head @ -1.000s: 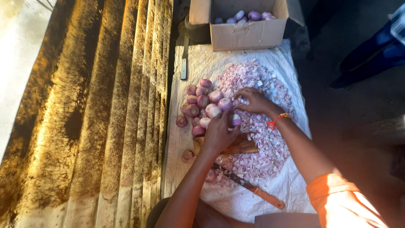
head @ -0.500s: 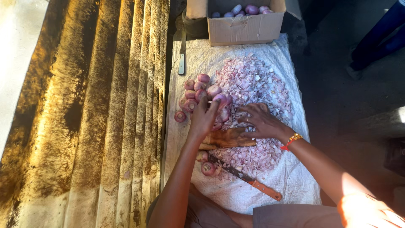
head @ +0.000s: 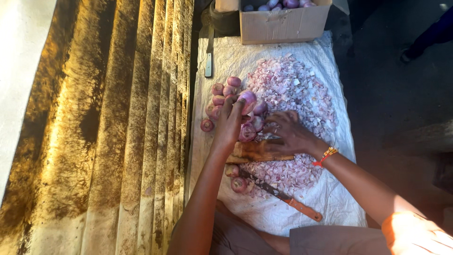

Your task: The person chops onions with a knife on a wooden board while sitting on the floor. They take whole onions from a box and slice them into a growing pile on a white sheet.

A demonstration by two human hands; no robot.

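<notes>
1. Fingers of the left hand point(head: 230, 123) lie spread and flat over the heap of peeled red onions point(head: 226, 99), touching the top ones without closing around any.
2. Her right hand point(head: 289, 132) rests palm down with its fingers splayed on the edge of the chopped onion pile point(head: 295, 89); it grips nothing.
3. Between the two wrists sits a small wooden chopping block point(head: 257, 151), partly covered by onion bits.
4. Just below the block lies a knife point(head: 283, 196) with an orange-brown handle, its blade pointing up-left, with no hand on it.
5. Two loose onions point(head: 238, 183) lie beside the blade.
6. All of it sits on a white sack cloth point(head: 330, 208).
7. At the cloth's far end stands a cardboard box point(head: 283, 23) holding more onions.
8. A second knife point(head: 208, 63) lies at the cloth's upper left edge.
9. An orange beaded bracelet point(head: 325, 156) circles the right wrist.
</notes>
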